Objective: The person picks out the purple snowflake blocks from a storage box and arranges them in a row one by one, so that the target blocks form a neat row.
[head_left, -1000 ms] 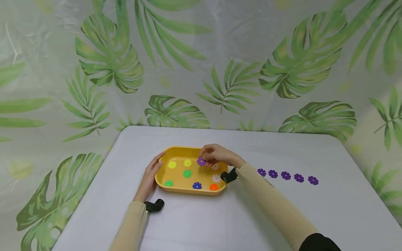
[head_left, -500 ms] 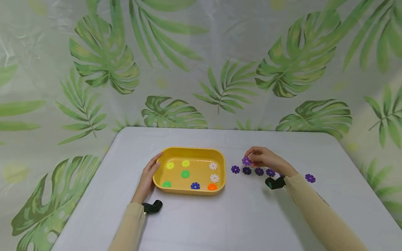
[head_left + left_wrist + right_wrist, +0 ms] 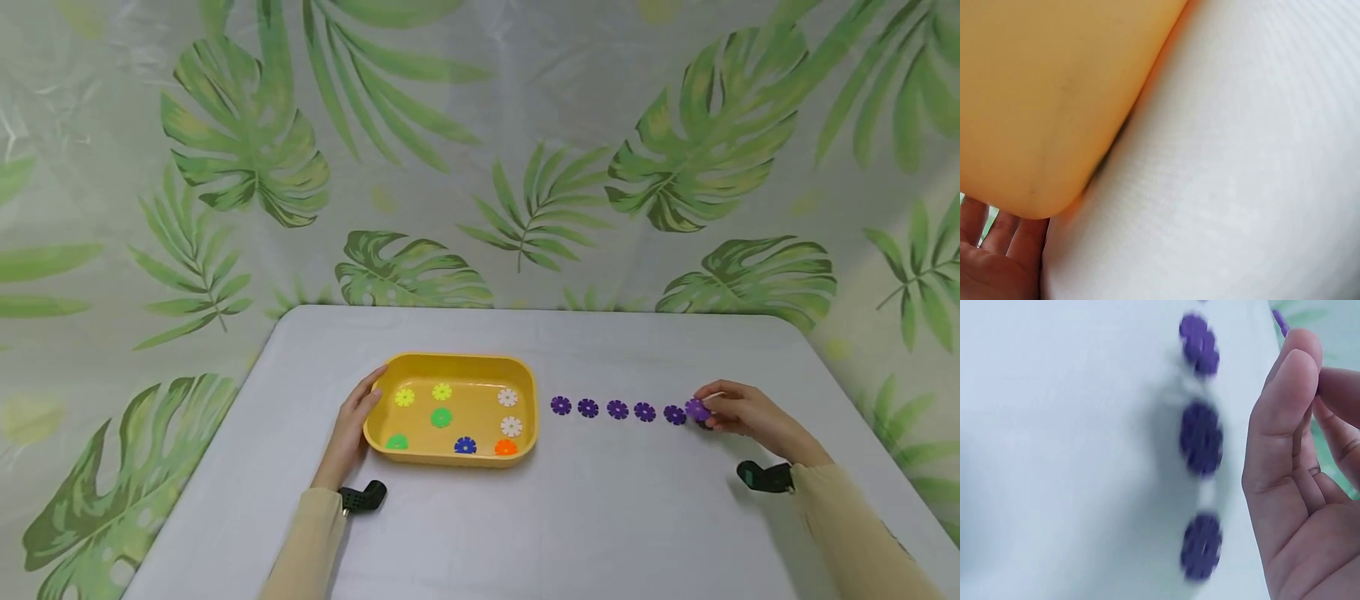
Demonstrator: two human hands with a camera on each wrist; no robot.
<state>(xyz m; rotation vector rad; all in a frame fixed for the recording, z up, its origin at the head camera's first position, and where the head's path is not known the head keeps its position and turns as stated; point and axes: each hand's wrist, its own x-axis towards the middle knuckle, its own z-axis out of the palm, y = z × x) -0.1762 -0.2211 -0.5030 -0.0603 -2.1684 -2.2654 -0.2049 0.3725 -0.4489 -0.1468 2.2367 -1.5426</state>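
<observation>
My right hand (image 3: 738, 411) pinches a purple flower disc (image 3: 697, 408) between thumb and fingertips, at the 3 o'clock end of a row of purple flower discs (image 3: 617, 409) lying flat on the white bench (image 3: 600, 517). The held disc sits just beside the last disc of the row and partly covers another dark disc under it; from the head view I cannot tell whether it touches the bench. In the right wrist view the discs are blurred, and only a sliver of the held disc (image 3: 1280, 322) shows past my fingertips (image 3: 1297, 359), which are curled together.

My left hand (image 3: 352, 425) rests against the 9 o'clock end of the yellow tray (image 3: 450, 360), fingers straight along the outer wall and the thumb at the rim. It presses the wall rather than wrapping it. The left wrist view shows the tray's rounded corner (image 3: 1041, 125) close above my fingers (image 3: 997, 231).

The tray stands on the bench at 9 o'clock of the purple row, near but apart from it. Inside the tray, lying flat and apart from one another:
- two yellow discs (image 3: 404, 397)
- two green discs (image 3: 441, 417)
- two white discs (image 3: 512, 427)
- one blue disc (image 3: 465, 446)
- one orange disc (image 3: 506, 447)

A leaf-print curtain (image 3: 480, 167) hangs at 12 o'clock behind the bench.
</observation>
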